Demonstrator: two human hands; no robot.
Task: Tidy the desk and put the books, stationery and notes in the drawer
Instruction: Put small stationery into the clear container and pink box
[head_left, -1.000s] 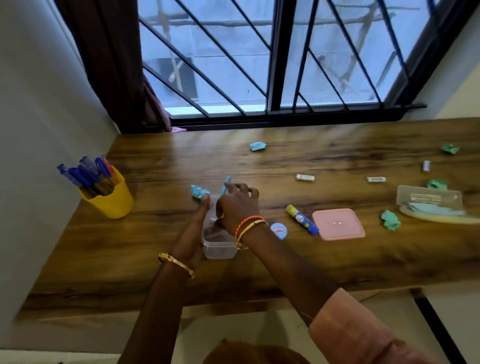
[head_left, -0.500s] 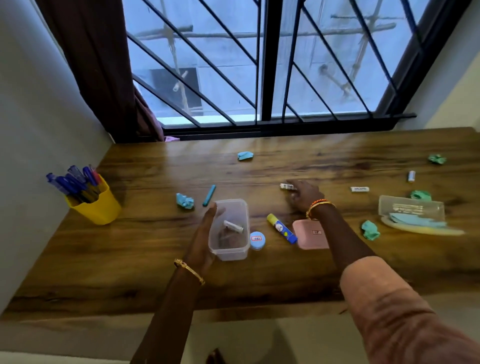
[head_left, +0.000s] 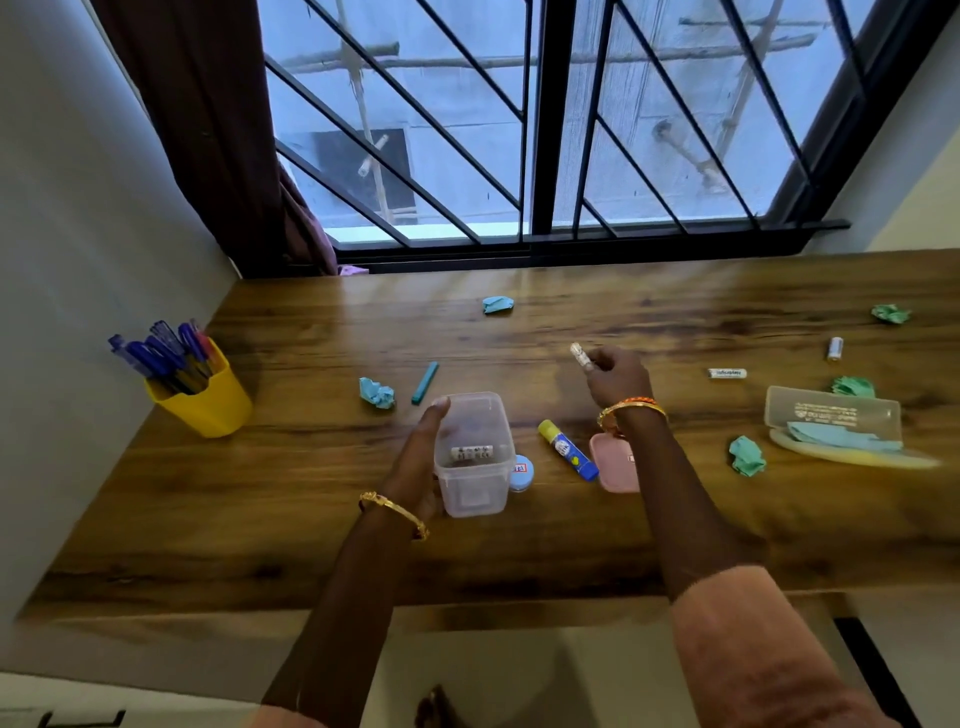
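My left hand (head_left: 418, 467) holds the side of a clear plastic box (head_left: 474, 454) on the wooden desk (head_left: 311, 519); one small white eraser (head_left: 471, 452) lies inside it. My right hand (head_left: 615, 376) is raised above the desk right of the box and pinches a second small white eraser (head_left: 581, 356). A glue stick (head_left: 567, 450), a pink lid (head_left: 615, 464) and a small round blue item (head_left: 521, 472) lie between my arms. A teal marker (head_left: 425, 383) and a crumpled blue note (head_left: 376, 393) lie just beyond the box.
A yellow cup of blue pens (head_left: 200, 392) stands at the left. More crumpled notes (head_left: 747, 455) (head_left: 497, 304) (head_left: 890, 314), two small white items (head_left: 727, 373) (head_left: 835, 348) and a clear case on a yellow tray (head_left: 834, 423) are scattered at the right. A barred window is behind.
My right hand left the box, reached right to the eraser on the desk, and now holds it lifted. My left hand stayed on the box.
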